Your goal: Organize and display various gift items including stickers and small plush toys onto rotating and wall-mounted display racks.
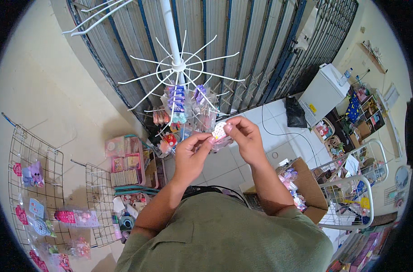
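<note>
Slanting slightly right, the small white dotted card [219,131] is on the person's side of the white rack [178,66], its long axis running away from the person. The left hand [191,155] pinches its lower-left edge, the right hand [247,141] its upper-right; both have curled fingers and nearly closed thumbs.

Scene's lit decently, soft shadows are cast on the wall [48,81] left of the white rack [178,66], edges fisheye-warped.
</note>
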Demonstrator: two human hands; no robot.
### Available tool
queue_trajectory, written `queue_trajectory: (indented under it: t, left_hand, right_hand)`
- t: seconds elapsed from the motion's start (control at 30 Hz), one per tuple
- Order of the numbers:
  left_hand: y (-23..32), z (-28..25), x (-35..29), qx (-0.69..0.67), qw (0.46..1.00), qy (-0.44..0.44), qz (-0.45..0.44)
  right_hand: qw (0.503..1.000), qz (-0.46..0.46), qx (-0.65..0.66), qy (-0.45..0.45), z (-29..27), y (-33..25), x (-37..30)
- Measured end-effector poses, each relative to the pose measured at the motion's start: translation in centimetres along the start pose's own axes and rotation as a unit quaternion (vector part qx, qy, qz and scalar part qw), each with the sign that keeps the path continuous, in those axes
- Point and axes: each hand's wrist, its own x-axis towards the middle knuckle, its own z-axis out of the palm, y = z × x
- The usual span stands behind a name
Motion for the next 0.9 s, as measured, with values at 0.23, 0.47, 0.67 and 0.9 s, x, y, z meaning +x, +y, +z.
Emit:
queue_trajectory:
  t: [0.23,0.47,0.67,0.9]
  left_hand:
    - [0.3,0.7,2.2,-0.007,0.999,0.019,0.030]
    - [-0.4,0.7,3.0,-0.014,0.999,0.040,0.008]
    - [0.2,1.2,3.3,-0.013,0.999,0.048,0.016]
    - [-0.1,1.8,3.9,-0.011,0.998,0.048,0.034]
  right_hand:
    - [1.000,-0.005,0.011,0.019,0.5,-0.7,2.4]
    - [1.000,-0.004,0.013,0.025,0.9,-0.2,3.2]
    - [0.999,0.006,0.033,0.040,0.8,0.1,3.5]
    - [0.996,0.010,0.071,0.050,0.3,0.4,3.8]
